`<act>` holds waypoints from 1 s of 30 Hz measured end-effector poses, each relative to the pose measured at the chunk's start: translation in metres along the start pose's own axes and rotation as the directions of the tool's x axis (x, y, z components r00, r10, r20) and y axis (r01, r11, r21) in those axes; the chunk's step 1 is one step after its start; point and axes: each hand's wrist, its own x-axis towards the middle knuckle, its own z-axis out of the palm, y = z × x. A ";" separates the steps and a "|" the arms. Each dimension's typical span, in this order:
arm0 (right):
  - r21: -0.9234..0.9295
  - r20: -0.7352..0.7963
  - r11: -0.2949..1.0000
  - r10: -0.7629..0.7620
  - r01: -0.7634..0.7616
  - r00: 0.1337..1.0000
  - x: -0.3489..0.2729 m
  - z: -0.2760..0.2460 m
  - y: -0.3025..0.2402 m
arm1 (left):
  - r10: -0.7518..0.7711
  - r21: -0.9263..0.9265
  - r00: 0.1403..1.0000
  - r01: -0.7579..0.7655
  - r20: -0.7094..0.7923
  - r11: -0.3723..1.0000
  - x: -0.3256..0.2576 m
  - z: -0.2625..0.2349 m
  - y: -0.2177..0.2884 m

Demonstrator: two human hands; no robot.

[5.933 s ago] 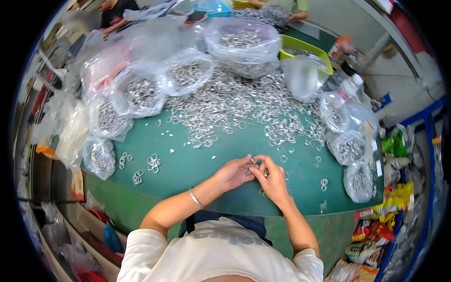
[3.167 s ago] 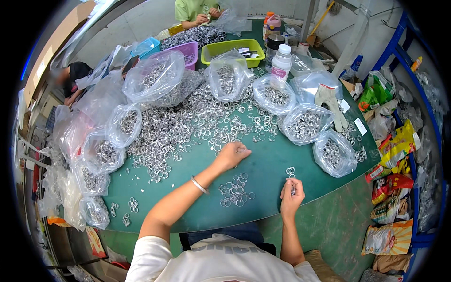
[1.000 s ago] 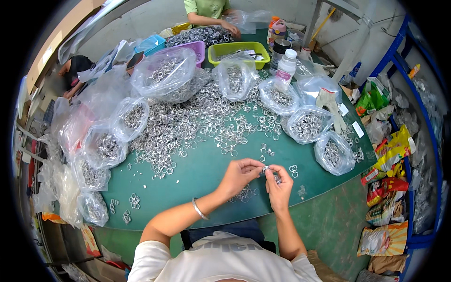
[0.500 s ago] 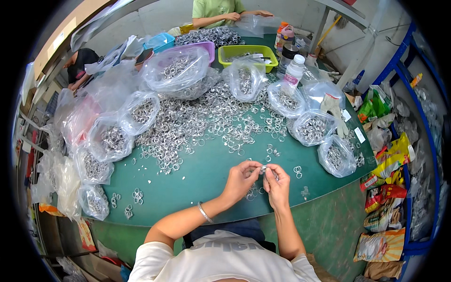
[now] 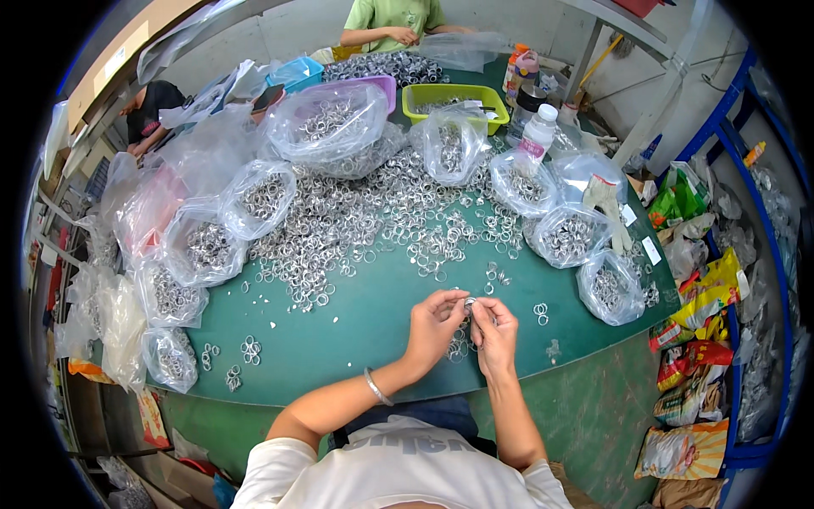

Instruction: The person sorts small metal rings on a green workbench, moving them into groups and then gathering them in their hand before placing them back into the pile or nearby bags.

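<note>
Over the near part of the green table, my left hand (image 5: pixel 435 329) and my right hand (image 5: pixel 495 336) meet fingertip to fingertip. Between them they pinch a small silver metal ring (image 5: pixel 470 303). Both hands are closed; whether more rings sit inside the right fingers I cannot tell. Several loose rings (image 5: pixel 458 347) lie on the table just below and between my hands, partly hidden. Beyond them spreads a large heap of similar rings (image 5: pixel 326 222). A small cluster of rings (image 5: pixel 541 314) rests to the right of my right hand.
Open clear plastic bags of rings stand left (image 5: pixel 206 242) and right (image 5: pixel 566 235) of the heap. Behind it are a purple basin (image 5: pixel 388 87), a lime-green basin (image 5: pixel 498 112) and a white bottle (image 5: pixel 538 133). A co-worker in a green shirt (image 5: pixel 394 14) handles plastic at the far side.
My hands have stayed together, still pinching the ring, with only slight finger movement. The whole view has shifted slightly. The far co-worker's hands have moved a little.
</note>
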 end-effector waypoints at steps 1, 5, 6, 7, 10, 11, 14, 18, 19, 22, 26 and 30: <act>-0.049 -0.020 0.999 -0.024 0.023 1.000 0.000 0.001 -0.001 | 0.036 0.007 0.999 -0.036 0.007 0.999 -0.001 -0.002 -0.001; -0.086 -0.029 0.996 -0.018 0.016 0.999 -0.001 0.006 -0.009 | 0.058 -0.006 0.998 -0.057 0.040 0.998 -0.002 -0.005 -0.002; -0.056 -0.014 0.998 0.009 -0.010 1.000 0.000 0.005 -0.009 | 0.028 -0.015 0.999 -0.028 0.035 1.000 -0.003 -0.005 0.000; -0.033 0.002 0.999 0.013 -0.013 1.000 0.001 0.003 -0.008 | 0.000 -0.024 0.999 0.001 0.032 1.000 -0.004 -0.005 0.003; 0.012 0.044 1.000 0.024 -0.024 0.999 0.004 -0.004 -0.005 | 0.010 -0.060 1.000 -0.009 0.017 0.998 -0.007 0.000 0.008; 0.011 0.053 1.000 0.027 -0.028 0.998 0.004 -0.004 -0.005 | 0.029 -0.073 1.000 -0.028 0.010 0.997 -0.007 0.001 0.009; 0.068 0.032 0.998 0.004 -0.006 0.999 0.003 0.002 -0.004 | -0.077 -0.052 0.997 0.078 0.021 0.996 -0.005 -0.005 0.010; -0.016 -0.080 0.996 -0.094 0.093 0.992 0.000 0.005 0.002 | -0.037 -0.057 0.999 0.034 -0.039 0.998 -0.006 -0.003 0.011; -0.027 -0.084 0.997 -0.071 0.069 0.994 -0.001 0.006 0.002 | 0.035 -0.040 0.998 -0.037 -0.055 0.998 -0.006 -0.002 0.007; -0.054 -0.086 0.998 -0.012 0.008 0.996 -0.005 0.012 -0.006 | 0.234 0.112 0.971 -0.229 -0.042 0.967 -0.007 -0.003 0.005; 0.064 -0.051 0.994 0.093 -0.090 0.994 -0.009 0.016 -0.016 | 0.381 0.381 0.924 -0.360 0.020 0.852 -0.010 -0.003 0.008; 0.320 0.058 0.932 0.161 -0.171 0.985 -0.009 0.012 -0.009 | 0.532 0.463 0.842 -0.506 0.084 0.728 -0.010 -0.002 0.015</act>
